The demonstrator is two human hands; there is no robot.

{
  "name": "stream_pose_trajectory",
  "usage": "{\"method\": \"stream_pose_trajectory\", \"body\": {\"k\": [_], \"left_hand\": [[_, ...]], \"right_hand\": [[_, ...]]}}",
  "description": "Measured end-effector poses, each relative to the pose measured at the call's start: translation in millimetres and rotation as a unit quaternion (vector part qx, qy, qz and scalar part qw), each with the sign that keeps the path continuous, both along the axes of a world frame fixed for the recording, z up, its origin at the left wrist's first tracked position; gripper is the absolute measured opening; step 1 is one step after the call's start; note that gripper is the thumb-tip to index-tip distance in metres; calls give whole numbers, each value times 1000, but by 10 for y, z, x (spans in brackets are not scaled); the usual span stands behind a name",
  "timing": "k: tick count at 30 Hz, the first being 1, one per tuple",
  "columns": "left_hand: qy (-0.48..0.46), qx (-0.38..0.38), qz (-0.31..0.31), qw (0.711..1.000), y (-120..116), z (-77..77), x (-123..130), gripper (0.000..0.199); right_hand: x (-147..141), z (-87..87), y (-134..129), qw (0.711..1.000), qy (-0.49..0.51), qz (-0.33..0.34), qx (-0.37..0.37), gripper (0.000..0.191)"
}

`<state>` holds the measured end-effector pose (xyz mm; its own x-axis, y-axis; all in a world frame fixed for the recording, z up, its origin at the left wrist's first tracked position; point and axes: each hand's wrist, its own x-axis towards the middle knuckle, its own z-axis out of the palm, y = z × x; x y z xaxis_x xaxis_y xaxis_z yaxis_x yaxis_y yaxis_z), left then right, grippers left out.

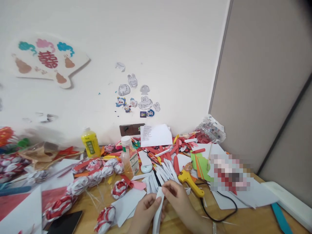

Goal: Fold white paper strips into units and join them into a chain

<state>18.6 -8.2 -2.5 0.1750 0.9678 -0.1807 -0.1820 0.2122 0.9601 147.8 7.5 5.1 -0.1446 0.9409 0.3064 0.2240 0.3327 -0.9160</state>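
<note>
Between my hands is a folded white paper strip (158, 213), standing up from near the table's front edge. My left hand (145, 211) pinches it from the left, thumb flat on its face. At its top end, my right hand (179, 196) grips the edge between thumb and fingers. Just beyond lies a pile of similar folded white strips (168, 172). A yellow glue gun (191, 184) rests to the right of my right hand, its black cord curling toward me. Red-and-white rolled paper rosettes (119, 189) lie to the left.
A yellow bottle (90, 143) and a clear bottle (130, 157) stand at the back left. Red and orange paper scraps (168, 152) heap along the wall. A black phone-like slab (64, 223) lies front left; green paper sheets (201, 165) lie right of centre.
</note>
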Motion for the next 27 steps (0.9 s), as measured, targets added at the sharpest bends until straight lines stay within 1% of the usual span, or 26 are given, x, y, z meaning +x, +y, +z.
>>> {"method": "stream_pose_trajectory", "body": {"k": [4,8,13,15,20,23,27], "left_hand": [[-6,6,-1,1000,15,-7,11,36],[-22,16,-11,1000,11,31,24,40],[4,39,-13,999,-55,125,22,35],[4,37,-13,999,-75,150,17,33],[18,21,-20,999,-85,183,15,32],[34,14,-16,999,-89,194,27,33],[46,24,-7,999,-90,178,42,38]], "right_hand": [[-16,-129,66,1000,21,-13,-9,16],[-76,-172,75,1000,25,-19,2,20],[-95,-160,46,999,34,-19,9,15],[-71,-147,36,999,29,-20,15,13],[-6,-70,-5,1000,3,7,17,8],[1,-32,-29,1000,-13,10,26,13],[-16,-51,-27,999,-18,4,32,19]]}}
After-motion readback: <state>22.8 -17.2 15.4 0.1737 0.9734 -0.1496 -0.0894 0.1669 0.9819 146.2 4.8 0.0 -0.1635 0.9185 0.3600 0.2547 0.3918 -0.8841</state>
